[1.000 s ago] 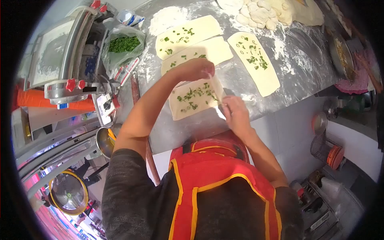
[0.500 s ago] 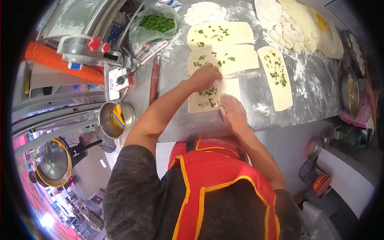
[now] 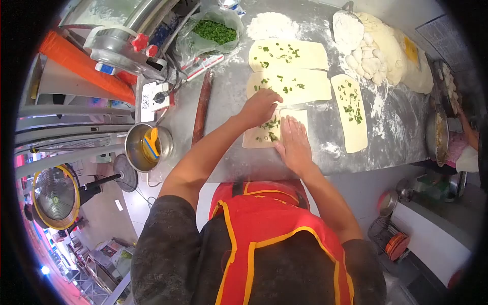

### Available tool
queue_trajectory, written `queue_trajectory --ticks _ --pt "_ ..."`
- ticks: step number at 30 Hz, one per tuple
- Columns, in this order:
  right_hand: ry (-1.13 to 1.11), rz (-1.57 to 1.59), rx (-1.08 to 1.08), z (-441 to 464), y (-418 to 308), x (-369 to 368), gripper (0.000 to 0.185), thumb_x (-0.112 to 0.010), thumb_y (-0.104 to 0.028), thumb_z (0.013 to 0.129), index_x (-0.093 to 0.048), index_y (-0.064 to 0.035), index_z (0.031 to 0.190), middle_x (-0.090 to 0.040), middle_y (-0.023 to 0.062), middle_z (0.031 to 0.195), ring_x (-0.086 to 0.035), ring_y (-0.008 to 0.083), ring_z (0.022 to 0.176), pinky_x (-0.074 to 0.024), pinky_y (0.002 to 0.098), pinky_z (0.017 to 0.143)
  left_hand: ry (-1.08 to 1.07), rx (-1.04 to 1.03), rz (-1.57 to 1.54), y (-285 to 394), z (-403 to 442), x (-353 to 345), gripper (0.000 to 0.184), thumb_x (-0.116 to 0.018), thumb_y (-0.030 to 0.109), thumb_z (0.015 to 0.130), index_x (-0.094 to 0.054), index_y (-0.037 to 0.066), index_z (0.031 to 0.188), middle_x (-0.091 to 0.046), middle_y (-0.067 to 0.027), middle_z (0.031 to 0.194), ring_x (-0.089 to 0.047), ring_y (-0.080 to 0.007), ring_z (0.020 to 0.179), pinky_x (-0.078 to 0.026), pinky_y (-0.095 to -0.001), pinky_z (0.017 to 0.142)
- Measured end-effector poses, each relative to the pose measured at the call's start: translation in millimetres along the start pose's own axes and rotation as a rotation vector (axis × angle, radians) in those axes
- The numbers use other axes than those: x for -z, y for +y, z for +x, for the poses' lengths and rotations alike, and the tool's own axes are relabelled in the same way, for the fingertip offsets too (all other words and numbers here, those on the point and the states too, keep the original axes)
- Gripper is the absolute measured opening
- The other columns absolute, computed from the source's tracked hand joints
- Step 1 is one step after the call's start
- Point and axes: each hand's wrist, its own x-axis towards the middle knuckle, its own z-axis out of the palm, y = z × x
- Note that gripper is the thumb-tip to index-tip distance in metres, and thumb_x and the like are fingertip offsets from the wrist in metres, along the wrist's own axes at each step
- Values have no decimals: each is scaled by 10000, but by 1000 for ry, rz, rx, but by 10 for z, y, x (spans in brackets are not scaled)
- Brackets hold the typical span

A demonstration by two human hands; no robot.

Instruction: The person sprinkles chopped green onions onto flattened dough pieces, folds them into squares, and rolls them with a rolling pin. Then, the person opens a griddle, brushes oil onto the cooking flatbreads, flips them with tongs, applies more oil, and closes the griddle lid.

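On the steel table, the nearest dough sheet (image 3: 258, 138) bears chopped scallions on its left part; its right part (image 3: 302, 118) is folded over and looks plain. My right hand (image 3: 296, 145) lies flat on this folded part, fingers stretched out. Above the sheet's far edge is my left hand (image 3: 259, 108), fingers bent, thumb and forefinger apart near the fold's upper corner. Beyond it lie two scallion-topped dough sheets, a middle one (image 3: 317, 87) and a far one (image 3: 312, 55). Another scallion-topped dough strip (image 3: 356, 134) stands lengthwise to the right.
A rolling pin (image 3: 202, 109), a pot with an orange-handled tool (image 3: 151, 145) and a bag of chopped scallions (image 3: 216, 33) are leftward. Flour (image 3: 273, 25) is heaped at the back; dough pieces (image 3: 368, 63) sit back right. Another person's arm (image 3: 466, 127) shows at far right.
My right hand has moved from the sheet's near edge up onto the folded dough and flattened there. My left thumb and forefinger have parted at the fold's corner. The whole view has shifted slightly.
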Motion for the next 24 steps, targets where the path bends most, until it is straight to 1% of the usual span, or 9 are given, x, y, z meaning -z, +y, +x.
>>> queue_trajectory --ticks 4,7,10,13,14,17,21,23,24 --pt "19 -24 19 -253 51 -205 802 -609 -357 841 -224 49 1417 -274 254 1451 -236 372 1370 -137 486 1135 -121 -12 -19 -48 262 -267 195 -552 66 827 -615 52 1011 -616 -140 1005 -556 -312 1000 -446 -395 876" --pt "-2 -81 31 -210 26 -56 688 -591 -278 878 -278 55 1392 -356 236 1416 -347 368 1318 -256 477 1095 -253 -9 9 -30 430 -482 209 -560 73 817 -617 52 1017 -623 -146 1008 -572 -318 976 -454 -397 861" --pt "30 1096 -361 -157 -130 360 544 -555 -132 909 -324 77 1355 -410 216 1377 -438 325 1257 -378 410 1044 -351 51 84 62 590 -666 228 -569 61 792 -617 54 1015 -627 -147 997 -579 -326 966 -456 -407 849" --pt "288 1958 -736 -85 202 -194 445 -499 -23 916 -354 94 1319 -469 217 1307 -505 290 1187 -447 354 996 -424 61 115 85 693 -751 238 -563 34 760 -612 49 993 -636 -150 969 -590 -333 954 -462 -414 831" --pt "310 2038 -752 -96 269 -257 434 -503 29 889 -370 106 1294 -477 236 1269 -516 290 1162 -445 342 1014 -464 62 155 57 704 -810 240 -560 26 750 -608 45 985 -639 -154 958 -593 -335 948 -465 -415 822" --pt "298 2038 -834 -114 234 -86 375 -523 36 868 -441 88 1230 -533 193 1213 -560 259 1090 -468 319 954 -407 72 190 88 663 -859 216 -547 4 723 -604 33 929 -644 -166 922 -602 -337 930 -472 -411 788" --pt "408 1152 -831 -281 307 -9 363 -647 -68 796 -512 47 1112 -611 166 1063 -603 242 960 -480 333 847 -372 119 185 0 742 -998 189 -554 2 692 -595 24 875 -642 -179 903 -614 -357 864 -480 -419 719" --pt "345 670 -792 -288 344 -88 384 -700 -136 753 -533 28 1057 -631 159 978 -613 251 892 -478 352 806 -533 112 255 -74 851 -1020 184 -583 25 688 -594 28 872 -641 -158 870 -625 -331 792 -484 -405 682" --pt "335 600 -788 -257 389 -167 404 -726 -205 726 -550 26 1007 -622 184 937 -606 293 853 -473 384 788 -611 108 290 -90 881 -1019 184 -597 37 687 -594 30 870 -640 -148 854 -631 -318 756 -486 -398 663"
